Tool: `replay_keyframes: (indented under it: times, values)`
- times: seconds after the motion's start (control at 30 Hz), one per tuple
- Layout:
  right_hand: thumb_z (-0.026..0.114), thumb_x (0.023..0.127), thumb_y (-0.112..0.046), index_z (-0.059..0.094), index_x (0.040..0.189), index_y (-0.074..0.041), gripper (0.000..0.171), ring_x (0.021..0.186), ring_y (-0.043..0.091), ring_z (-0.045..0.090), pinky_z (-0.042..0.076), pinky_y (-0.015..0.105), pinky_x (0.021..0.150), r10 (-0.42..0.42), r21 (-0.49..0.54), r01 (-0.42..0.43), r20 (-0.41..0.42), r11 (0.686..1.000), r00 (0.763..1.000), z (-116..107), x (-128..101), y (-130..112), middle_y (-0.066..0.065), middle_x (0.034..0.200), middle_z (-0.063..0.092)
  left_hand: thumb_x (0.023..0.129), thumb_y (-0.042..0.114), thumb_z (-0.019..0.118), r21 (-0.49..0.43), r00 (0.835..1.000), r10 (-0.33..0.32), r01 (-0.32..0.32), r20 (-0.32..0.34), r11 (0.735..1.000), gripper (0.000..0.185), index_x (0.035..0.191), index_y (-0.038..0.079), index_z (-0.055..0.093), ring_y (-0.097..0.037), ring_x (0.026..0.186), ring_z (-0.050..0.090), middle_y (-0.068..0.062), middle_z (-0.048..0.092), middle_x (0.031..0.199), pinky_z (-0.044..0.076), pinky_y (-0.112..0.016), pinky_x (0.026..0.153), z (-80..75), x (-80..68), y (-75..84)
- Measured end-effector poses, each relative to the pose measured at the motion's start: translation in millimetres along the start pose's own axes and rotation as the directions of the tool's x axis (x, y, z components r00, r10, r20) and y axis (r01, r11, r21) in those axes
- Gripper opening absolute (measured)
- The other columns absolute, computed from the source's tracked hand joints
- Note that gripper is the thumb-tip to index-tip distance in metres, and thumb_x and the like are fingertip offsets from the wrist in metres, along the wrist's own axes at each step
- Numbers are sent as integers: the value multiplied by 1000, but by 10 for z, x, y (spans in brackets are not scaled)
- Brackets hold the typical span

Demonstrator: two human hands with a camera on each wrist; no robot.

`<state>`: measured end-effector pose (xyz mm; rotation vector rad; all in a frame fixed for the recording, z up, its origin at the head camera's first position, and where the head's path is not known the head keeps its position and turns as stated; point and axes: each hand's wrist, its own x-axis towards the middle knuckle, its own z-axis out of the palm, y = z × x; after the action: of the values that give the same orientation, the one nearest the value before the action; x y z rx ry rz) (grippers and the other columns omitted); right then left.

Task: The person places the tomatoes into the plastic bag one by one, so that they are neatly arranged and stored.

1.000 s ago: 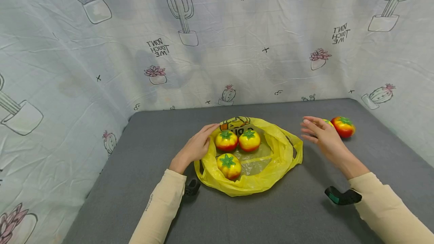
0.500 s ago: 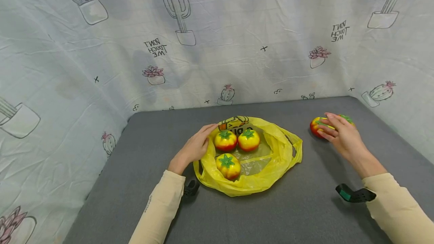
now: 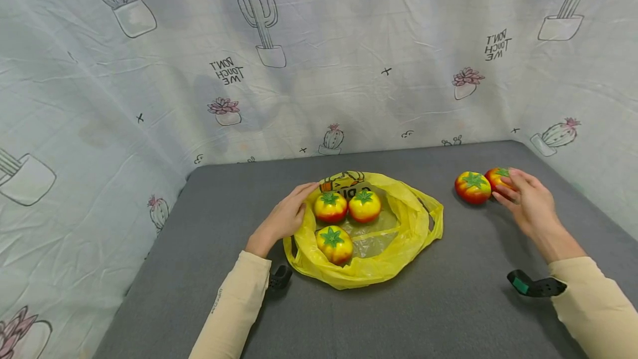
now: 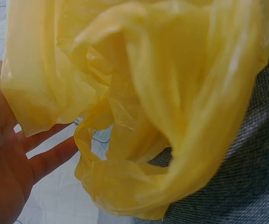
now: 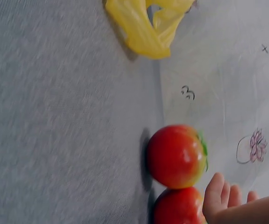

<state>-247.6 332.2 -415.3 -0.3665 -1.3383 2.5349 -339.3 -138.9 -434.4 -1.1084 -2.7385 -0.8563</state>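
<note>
I am seeing three round, glossy, red-and-yellow tomato-like fruits lying inside the yellow thin-plastic bag. At the bag's left rim, the left hand is resting with straight fingers. Well right of the bag, two similar fruits are standing, the inner fruit and the outer fruit. The right hand, unclosed, is hovering at the outer one. I am judging this as reaching; the next move is calling for curling the fingers around it. This hand is partly hiding that fruit, so I am not telling whether they are touching. The plastic is covering the left fingertips in the left-wrist view.
</note>
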Motion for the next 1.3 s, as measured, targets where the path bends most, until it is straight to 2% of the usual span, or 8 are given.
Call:
replay_keyframes:
  times: [0.13,0.33,0.57,0.77,0.87,0.97,1.07,1.3]
  values:
    - [73,84,-22,49,113,-17,38,76,12,58,53,26,62,-25,-65,17,-131,998,991,-78,39,2,-1,102,51,96,-6,41,3,1000,-4,4,-2,1000,54,148,7,36,-28,130,40,-13,36,147,42,-42,88,-2,-3,8]
    - [76,80,-26,48,109,-23,41,76,9,51,52,23,57,-61,-161,8,-328,987,943,-264,193,10,-9,107,46,96,-6,41,8,1000,-15,15,-4,1000,54,148,7,36,-28,129,41,-13,36,147,42,-41,87,5,-4,3]
    - [82,71,-35,45,111,-32,54,86,10,41,51,24,51,9,-211,-118,-453,970,892,-396,308,-20,-12,107,38,96,-7,41,2,1000,-1,1,-9,1000,54,147,6,37,-29,129,41,-14,37,146,42,-43,88,3,-7,-6]
    - [80,75,-31,43,112,-31,53,89,11,37,53,27,53,52,-199,-159,-458,967,888,-344,265,-52,-13,105,34,96,-6,42,-9,1000,-5,5,-4,1000,52,147,6,37,-30,130,40,-13,36,147,42,-44,91,-3,-10,1]
    - [79,76,-30,40,125,-30,62,91,10,35,53,27,56,63,-213,-169,-429,962,901,-315,263,-40,-13,108,32,96,-6,41,-6,1000,-6,6,-4,1000,52,147,6,37,-30,129,41,-14,36,147,43,-43,87,-5,-13,3]
    - [78,77,-32,28,144,-28,84,113,15,37,54,27,56,78,-237,-184,-396,954,915,-288,288,-19,-8,129,31,97,-6,41,0,1000,-12,12,1,1000,53,147,6,36,-30,128,42,-14,36,147,43,-41,81,-5,-16,7]
    - [78,76,-34,14,153,-26,100,133,17,26,53,27,54,88,-279,-204,-378,939,922,-261,330,2,-1,151,16,97,-6,41,1,1000,-22,22,7,1000,53,148,7,35,-29,126,43,-13,35,148,42,-38,77,-3,-18,15]
    - [76,76,-40,7,155,-25,105,141,16,13,52,26,50,90,-365,-237,-377,900,922,-231,463,53,0,158,-2,97,-6,41,0,1000,-26,26,6,1000,53,148,8,35,-26,118,47,-13,35,147,40,-35,69,-8,-17,15]
